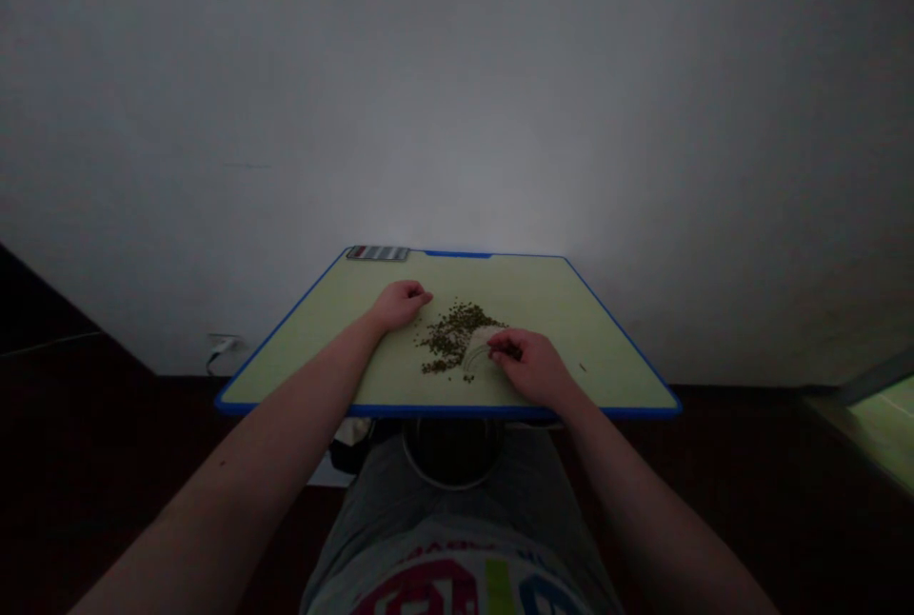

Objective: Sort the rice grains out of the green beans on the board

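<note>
A loose pile of small brownish-green, bean-like pieces (453, 334) is spread on a pale yellow-green tabletop (557, 291) with a blue rim. My right hand (532, 366) is at the pile's right side, fingers closed on the edge of a thin, pale, curved piece (480, 345) whose exact kind I cannot make out. This piece lies over the right part of the pile. To the upper left of the pile, my left hand (401, 305) rests on the tabletop with its fingers curled together. Anything inside those fingers is hidden.
A flat grey-striped object (378, 253) lies at the table's far left corner. Below the front edge, a round metal-rimmed bowl (453, 484) sits at my lap. A white wall (457, 120) rises behind the table. A plug with a cable (223, 346) is at the wall, left.
</note>
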A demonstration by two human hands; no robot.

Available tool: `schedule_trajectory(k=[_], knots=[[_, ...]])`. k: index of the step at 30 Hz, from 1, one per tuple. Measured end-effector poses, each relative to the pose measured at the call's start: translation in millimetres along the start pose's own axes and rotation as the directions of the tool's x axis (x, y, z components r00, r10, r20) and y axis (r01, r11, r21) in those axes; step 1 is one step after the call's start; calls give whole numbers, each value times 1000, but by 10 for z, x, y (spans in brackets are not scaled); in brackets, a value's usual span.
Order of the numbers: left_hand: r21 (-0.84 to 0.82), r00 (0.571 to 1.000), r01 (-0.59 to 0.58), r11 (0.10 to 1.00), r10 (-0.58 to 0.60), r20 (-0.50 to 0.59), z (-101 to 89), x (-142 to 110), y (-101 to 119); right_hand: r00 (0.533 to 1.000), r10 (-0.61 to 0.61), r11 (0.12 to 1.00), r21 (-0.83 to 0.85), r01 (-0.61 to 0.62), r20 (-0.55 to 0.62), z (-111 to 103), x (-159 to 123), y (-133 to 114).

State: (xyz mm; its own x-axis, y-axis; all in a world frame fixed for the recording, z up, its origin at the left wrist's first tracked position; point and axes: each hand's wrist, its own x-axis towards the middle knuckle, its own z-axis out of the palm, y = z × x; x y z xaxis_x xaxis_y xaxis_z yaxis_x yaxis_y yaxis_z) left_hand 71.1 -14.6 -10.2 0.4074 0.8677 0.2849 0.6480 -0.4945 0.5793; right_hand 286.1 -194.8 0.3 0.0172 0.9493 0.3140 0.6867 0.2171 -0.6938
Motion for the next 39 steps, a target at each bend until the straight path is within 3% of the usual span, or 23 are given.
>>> schedule_trajectory(k=[11,27,33,39], knots=[[-38,1000,9,999,-9,2,-7,-4,13,998,53,998,-28,-52,39,-154,-163,59],[-33,999,33,999,-33,8,-12,-1,45,997,-1,1000,26,-1,77,-33,-136,-103],[-15,1000,9,1000,-9,-6,-12,2,54,986,-99,994,59,92,134,50,-103,-175],[-19,1000,12,1000,-12,1,-1,19,37,984,-57,992,119,37,167,28,-142,-154]])
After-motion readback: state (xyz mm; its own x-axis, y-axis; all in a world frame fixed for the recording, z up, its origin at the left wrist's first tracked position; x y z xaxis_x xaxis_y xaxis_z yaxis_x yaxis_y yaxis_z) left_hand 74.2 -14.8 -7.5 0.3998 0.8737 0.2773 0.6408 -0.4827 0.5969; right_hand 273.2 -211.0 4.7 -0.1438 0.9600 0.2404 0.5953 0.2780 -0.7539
